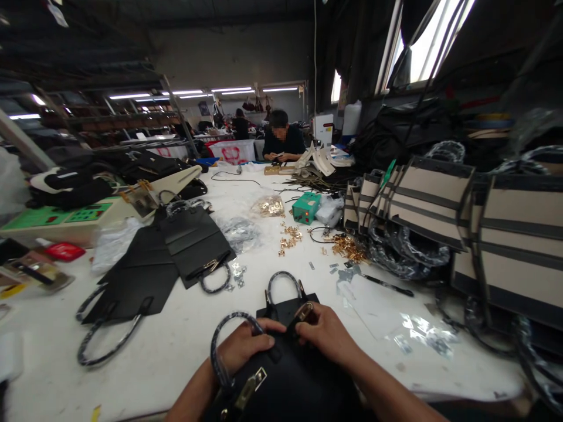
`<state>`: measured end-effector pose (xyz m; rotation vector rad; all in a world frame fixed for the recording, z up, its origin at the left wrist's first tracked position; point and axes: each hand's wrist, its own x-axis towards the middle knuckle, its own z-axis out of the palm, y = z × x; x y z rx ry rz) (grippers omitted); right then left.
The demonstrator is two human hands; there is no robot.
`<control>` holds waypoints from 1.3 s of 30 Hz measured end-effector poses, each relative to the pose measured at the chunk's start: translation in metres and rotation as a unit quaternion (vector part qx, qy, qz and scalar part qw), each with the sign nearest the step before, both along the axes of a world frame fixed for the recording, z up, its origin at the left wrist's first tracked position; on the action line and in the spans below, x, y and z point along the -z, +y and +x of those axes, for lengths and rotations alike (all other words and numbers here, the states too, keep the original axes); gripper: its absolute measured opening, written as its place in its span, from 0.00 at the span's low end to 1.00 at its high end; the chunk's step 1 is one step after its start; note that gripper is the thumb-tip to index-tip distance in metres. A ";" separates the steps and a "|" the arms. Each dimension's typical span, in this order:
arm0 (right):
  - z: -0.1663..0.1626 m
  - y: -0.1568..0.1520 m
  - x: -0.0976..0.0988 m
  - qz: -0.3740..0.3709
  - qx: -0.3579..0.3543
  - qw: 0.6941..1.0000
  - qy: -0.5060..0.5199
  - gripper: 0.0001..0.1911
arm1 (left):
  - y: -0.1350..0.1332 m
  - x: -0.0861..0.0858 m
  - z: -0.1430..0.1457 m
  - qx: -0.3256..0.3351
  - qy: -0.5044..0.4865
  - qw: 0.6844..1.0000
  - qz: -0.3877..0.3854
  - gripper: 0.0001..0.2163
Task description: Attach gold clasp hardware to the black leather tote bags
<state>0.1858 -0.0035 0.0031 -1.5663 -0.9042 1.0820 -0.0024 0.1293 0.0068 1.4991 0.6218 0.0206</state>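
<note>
At the bag (316, 378) — right hand (328, 331) holds gold hardware (304, 310).

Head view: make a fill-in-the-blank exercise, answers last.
The left hand and right hand are on a ____ bag.
The small box with a lit light is ____.
Metal pieces heaped near that box are ____-coloured.
The beige-panelled bags are on the picture's ____ side.
Missing words: black; green; gold; right.

Matt bag (316, 381), glossy metal fitting (304, 311)
</note>
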 end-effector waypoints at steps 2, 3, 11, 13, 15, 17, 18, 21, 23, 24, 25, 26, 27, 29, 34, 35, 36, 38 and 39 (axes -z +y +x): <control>0.002 0.005 -0.001 0.002 -0.024 0.998 0.053 0.05 | 0.002 -0.006 -0.001 0.025 0.029 0.998 0.048 0.14; 0.002 0.008 -0.001 0.011 -0.033 0.997 0.067 0.05 | 0.004 -0.008 -0.001 0.036 0.032 0.997 0.058 0.14; 0.021 0.022 -0.007 -0.018 -0.046 0.993 -0.104 0.12 | 0.004 0.003 0.001 0.011 0.054 0.998 0.043 0.18; 0.048 0.032 -0.011 -0.035 0.008 0.976 -0.214 0.15 | 0.004 0.005 0.002 0.005 0.054 0.998 0.041 0.19; 0.082 0.046 -0.013 -0.071 0.076 0.948 -0.302 0.16 | 0.004 0.006 0.003 0.004 0.046 0.998 0.038 0.19; 0.113 0.063 -0.012 -0.102 0.117 0.926 -0.343 0.17 | 0.005 0.007 0.003 0.005 0.039 0.999 0.028 0.20; 0.126 0.071 -0.011 -0.116 0.125 0.919 -0.354 0.18 | 0.006 0.008 0.003 0.006 0.037 0.999 0.018 0.20; 0.148 0.091 -0.001 -0.148 0.132 0.900 -0.388 0.17 | 0.005 0.009 0.004 0.008 0.030 1.000 -0.001 0.20; 0.152 0.100 0.007 -0.158 0.133 0.888 -0.410 0.15 | 0.004 0.010 0.004 0.016 0.018 1.000 -0.002 0.20; 0.153 0.104 0.011 -0.159 0.134 0.884 -0.419 0.14 | 0.004 0.010 0.004 0.018 0.009 1.000 -0.007 0.20; 0.153 0.107 0.015 -0.157 0.134 0.880 -0.427 0.13 | 0.004 0.011 0.005 0.021 0.003 1.000 -0.017 0.20; 0.154 0.109 0.017 -0.152 0.134 0.878 -0.433 0.12 | 0.005 0.011 0.005 0.023 -0.001 0.999 -0.025 0.20; 0.154 0.110 0.018 -0.143 0.134 0.878 -0.437 0.12 | 0.005 0.012 0.005 0.026 -0.005 0.999 -0.030 0.20; 0.151 0.105 0.016 -0.118 0.132 0.882 -0.436 0.11 | 0.005 0.011 0.006 0.029 -0.009 0.999 -0.036 0.20; 0.094 0.041 -0.007 0.009 0.139 0.935 -0.325 0.16 | 0.004 0.010 0.006 0.022 -0.023 0.999 -0.036 0.19; 0.074 0.023 -0.012 0.050 0.141 0.951 -0.271 0.17 | 0.004 0.011 0.006 0.026 -0.025 0.999 -0.032 0.19; 0.053 0.005 -0.016 0.062 0.136 0.961 -0.232 0.17 | 0.004 0.011 0.007 0.029 -0.026 0.999 -0.028 0.19; 0.013 -0.022 -0.019 0.050 0.103 0.977 -0.182 0.15 | 0.004 0.012 0.007 0.029 -0.027 0.999 -0.023 0.19; -0.003 -0.030 -0.018 0.034 0.066 0.983 -0.165 0.13 | 0.004 0.012 0.008 0.025 -0.029 0.999 -0.018 0.19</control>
